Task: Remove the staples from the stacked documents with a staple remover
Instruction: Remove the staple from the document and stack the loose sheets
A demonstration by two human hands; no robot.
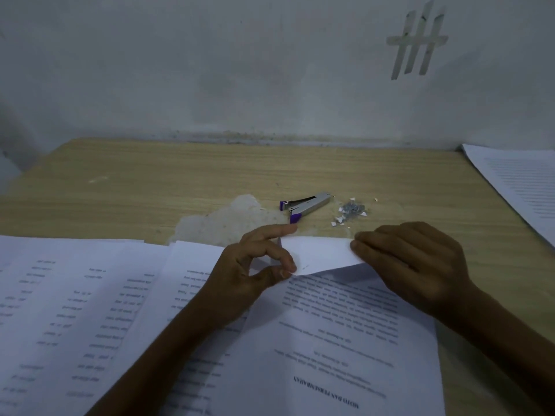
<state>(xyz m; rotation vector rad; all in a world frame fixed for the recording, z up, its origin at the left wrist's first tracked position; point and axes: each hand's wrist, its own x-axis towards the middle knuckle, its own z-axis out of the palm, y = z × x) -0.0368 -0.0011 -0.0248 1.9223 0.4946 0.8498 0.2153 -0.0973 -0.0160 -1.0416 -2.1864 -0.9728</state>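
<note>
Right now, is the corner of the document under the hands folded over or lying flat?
Folded over. The document corner shows its blank back, and the left hand and the right hand pinch its ends.

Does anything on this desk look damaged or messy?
Yes. The desk has a pale peeled patch left of the staple remover, and loose staples with paper scraps lie scattered to its right.

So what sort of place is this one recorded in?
Probably a plain desk against a grey wall, in a home or small office: a light wood-grain tabletop, stacks of printed white paper documents, and a silver staple remover with purple tips beside a small pile of pulled staples.
</note>
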